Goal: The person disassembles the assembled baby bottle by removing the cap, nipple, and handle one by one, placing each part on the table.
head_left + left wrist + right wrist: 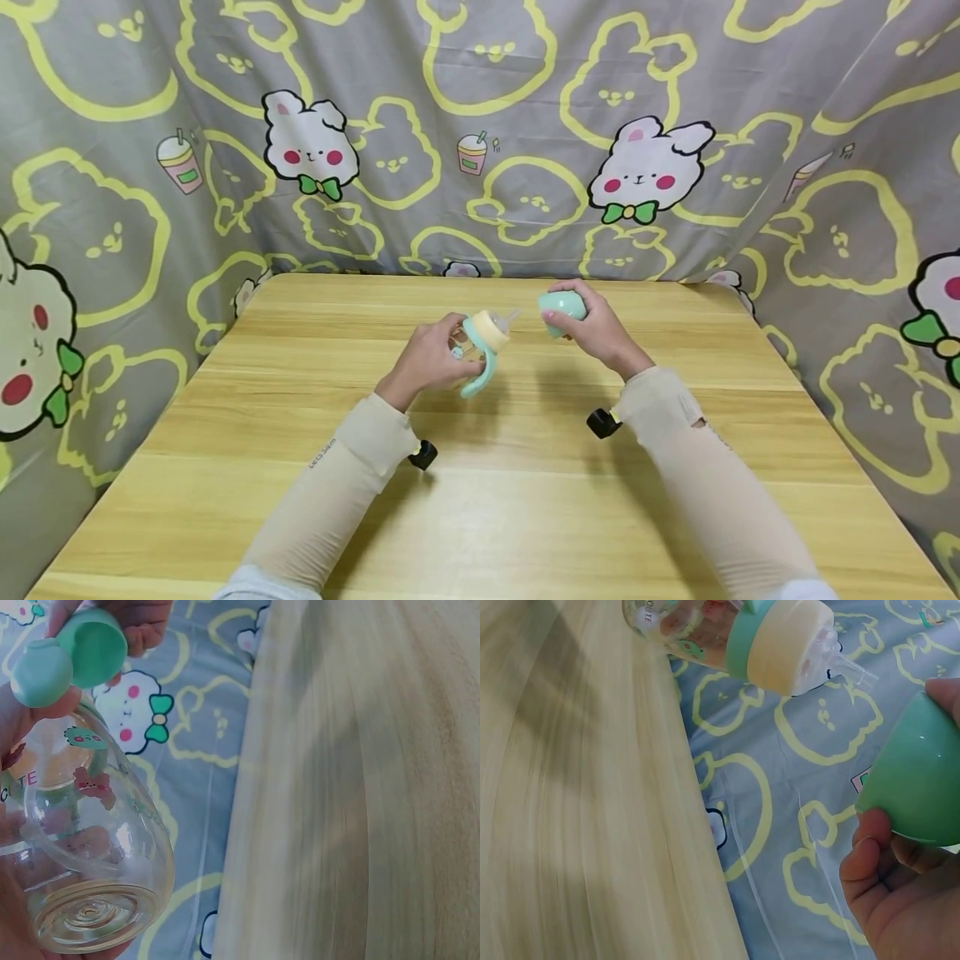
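My left hand [431, 357] grips a clear baby bottle [112, 817] with small printed cartoon pictures, holding it tilted above the table. The bottle has a cream and mint collar [772, 645], a clear spout [851, 669] pointing to the right, and a mint handle [482, 377]. In my right hand [600, 329] is a mint-green domed cap [922, 776], pinched between thumb and fingers. The cap's hollow inside [101, 649] faces the bottle in the left wrist view. Cap and bottle are apart, with the spout uncovered.
A light wooden table [480, 508] lies beneath both hands. Behind it and at the sides hangs a grey curtain [525, 83] with yellow outlines and rabbit faces. Small black wrist cameras [603, 422] protrude beside both sleeves.
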Demonstrator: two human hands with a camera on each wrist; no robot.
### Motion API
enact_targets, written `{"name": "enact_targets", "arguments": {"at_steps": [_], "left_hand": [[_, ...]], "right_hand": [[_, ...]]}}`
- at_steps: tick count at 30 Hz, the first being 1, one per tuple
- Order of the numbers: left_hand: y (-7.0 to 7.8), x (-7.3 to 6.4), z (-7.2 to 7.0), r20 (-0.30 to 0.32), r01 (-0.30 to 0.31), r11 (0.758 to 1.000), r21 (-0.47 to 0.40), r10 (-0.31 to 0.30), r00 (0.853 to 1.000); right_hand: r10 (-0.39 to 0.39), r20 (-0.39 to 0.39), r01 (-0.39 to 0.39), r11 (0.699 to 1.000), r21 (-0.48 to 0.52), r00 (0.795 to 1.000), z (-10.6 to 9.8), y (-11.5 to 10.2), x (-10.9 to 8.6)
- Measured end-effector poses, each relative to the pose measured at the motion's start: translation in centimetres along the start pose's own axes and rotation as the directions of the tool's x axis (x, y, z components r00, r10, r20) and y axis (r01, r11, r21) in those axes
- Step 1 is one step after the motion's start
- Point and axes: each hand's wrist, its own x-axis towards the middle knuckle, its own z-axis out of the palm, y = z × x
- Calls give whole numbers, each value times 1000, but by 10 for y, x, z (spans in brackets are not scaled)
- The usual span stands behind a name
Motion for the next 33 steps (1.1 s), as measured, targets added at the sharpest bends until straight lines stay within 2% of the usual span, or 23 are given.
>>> {"name": "enact_targets", "arguments": {"at_steps": [11, 14, 24, 33], "left_hand": [[3, -1, -1, -15, -3, 1000, -25, 3, 1000], [3, -2, 1, -13, 0, 999, -35, -1, 1000], [5, -4, 0, -13, 13, 999, -48, -13, 1000], [8, -5, 0, -15, 13, 996, -85, -15, 1000]], "right_hand": [[-111, 11, 111, 994, -5, 994, -10, 3, -6], [-115, 14, 115, 993, -1, 993, -11, 5, -7], [-20, -19, 19, 999, -50, 1000, -15, 7, -10], [20, -56, -27, 993, -117, 998, -21, 16, -12]]}}
